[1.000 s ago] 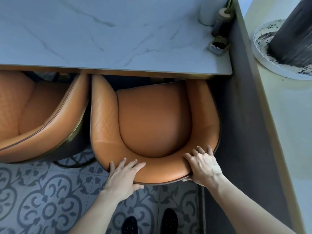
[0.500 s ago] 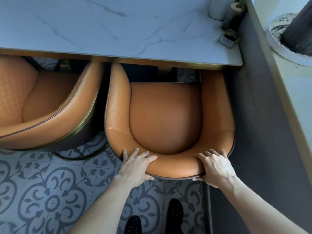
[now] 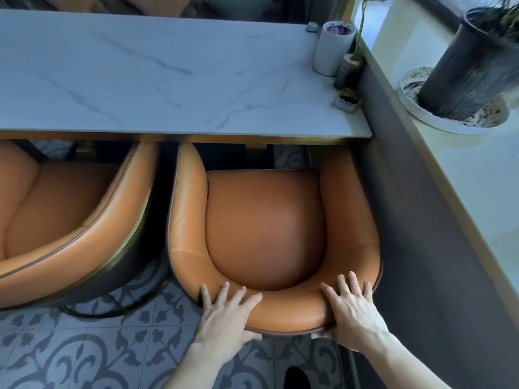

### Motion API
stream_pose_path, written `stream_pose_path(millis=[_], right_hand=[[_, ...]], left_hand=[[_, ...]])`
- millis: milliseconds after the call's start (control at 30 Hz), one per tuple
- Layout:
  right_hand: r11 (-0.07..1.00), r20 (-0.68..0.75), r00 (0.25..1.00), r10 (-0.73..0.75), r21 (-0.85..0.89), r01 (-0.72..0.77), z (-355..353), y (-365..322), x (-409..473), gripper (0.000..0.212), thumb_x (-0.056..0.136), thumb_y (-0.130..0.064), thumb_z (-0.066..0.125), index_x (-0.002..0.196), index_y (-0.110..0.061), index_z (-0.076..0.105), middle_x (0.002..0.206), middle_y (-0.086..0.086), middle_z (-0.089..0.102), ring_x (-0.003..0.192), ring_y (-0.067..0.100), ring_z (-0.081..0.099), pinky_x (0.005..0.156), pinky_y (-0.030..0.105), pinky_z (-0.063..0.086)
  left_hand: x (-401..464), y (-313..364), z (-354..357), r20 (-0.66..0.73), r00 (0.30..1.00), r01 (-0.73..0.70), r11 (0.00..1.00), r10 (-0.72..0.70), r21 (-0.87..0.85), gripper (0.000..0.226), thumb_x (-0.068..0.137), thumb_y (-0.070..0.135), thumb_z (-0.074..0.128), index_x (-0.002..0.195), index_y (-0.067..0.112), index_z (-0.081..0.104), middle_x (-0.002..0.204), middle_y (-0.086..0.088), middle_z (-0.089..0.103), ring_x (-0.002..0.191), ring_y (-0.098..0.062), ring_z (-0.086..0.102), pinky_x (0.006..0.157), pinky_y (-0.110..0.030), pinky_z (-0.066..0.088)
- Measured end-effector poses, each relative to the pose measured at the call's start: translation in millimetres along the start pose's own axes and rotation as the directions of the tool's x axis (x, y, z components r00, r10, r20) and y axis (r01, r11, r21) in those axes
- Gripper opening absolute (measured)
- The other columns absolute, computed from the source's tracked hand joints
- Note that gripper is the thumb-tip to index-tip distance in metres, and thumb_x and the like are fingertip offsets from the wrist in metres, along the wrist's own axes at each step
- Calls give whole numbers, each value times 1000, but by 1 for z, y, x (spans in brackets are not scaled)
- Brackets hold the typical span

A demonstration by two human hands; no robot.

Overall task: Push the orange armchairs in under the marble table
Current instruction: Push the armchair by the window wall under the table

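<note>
1. Spanned the upper half of the frame: a long white marble table with grey veins [image 3: 157, 77], its near edge running straight across the middle.
2. Filled the centre right: a rounded orange leather armchair [image 3: 264, 226], armrest tips just beneath the table edge, seat and curved back well out over the floor; hard against a dark grey wall panel [image 3: 427, 248] on its right side.
3. Sat at the left edge of the frame: a second orange leather armchair [image 3: 64, 220], turned at an angle, likewise only partly under the table, just beside the first.
4. Covered the bottom of the frame: grey patterned floor tiles [image 3: 84, 346].
5. Stood at upper right on a pale ledge: a dark ribbed plant pot [image 3: 466, 66] on a white saucer; near the table's right end, a white cylindrical container [image 3: 332, 49].
6. Lay on the back rim at lower centre: left hand [image 3: 224, 318], fingers spread flat over the top, thumb tucked under the rim.
7. Lay on the same rim at lower right: right hand [image 3: 354, 315], fingers splayed on top, thumb hooked beneath.
8. Judged as mid-push on the right-hand chair; next, likely an even forward shove kept clear of the wall, then the same for the left chair.
</note>
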State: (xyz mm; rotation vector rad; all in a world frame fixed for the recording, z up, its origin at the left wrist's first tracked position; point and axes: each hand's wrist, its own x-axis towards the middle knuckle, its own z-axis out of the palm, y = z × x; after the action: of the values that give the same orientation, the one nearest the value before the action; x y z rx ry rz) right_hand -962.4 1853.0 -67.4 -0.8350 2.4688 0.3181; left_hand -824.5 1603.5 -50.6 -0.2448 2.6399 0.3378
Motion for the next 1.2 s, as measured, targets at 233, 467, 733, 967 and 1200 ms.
stream_pose_path(millis=[233,467,733,967,1200], right_hand=[[998,87,995,55,-11,-54,-14,-4,9,141,50,-106,35,164,-24,18,165,25,21,154,51,5,120,71,14],[999,54,998,39,13,-40,-35,-4,37,132,61,-92,66,163,-23,20,164,24,23,154,49,5,119,69,13],[999,53,998,42,21,-43,-52,12,66,133,57,-92,68,163,-25,21,163,21,25,155,45,5,119,68,15],[1000,26,999,26,10,-27,-53,14,61,129,58,-96,62,161,-30,23,164,17,27,156,41,6,119,66,14],[994,82,997,-17,104,8,-79,9,37,119,68,-93,58,161,-32,20,169,11,21,158,34,8,119,67,19]], left_hand=[[12,-9,-7,22,999,-24,1000,24,4,86,79,66,63,150,44,18,160,3,28,148,-33,15,112,-73,2],[40,-22,-26,-3,1000,1,1000,-1,-10,86,78,63,66,149,45,21,159,7,31,148,-29,16,114,-70,2],[67,-19,-40,-38,999,14,1000,-15,-23,85,76,62,69,148,45,27,157,8,35,148,-28,19,114,-70,2],[63,-12,-38,-44,996,73,995,-76,-68,85,76,61,71,147,45,27,157,9,32,149,-23,13,116,-64,-4],[48,11,-73,46,985,170,981,-166,-90,90,77,68,65,150,40,21,160,4,26,148,-20,13,120,-54,3]])
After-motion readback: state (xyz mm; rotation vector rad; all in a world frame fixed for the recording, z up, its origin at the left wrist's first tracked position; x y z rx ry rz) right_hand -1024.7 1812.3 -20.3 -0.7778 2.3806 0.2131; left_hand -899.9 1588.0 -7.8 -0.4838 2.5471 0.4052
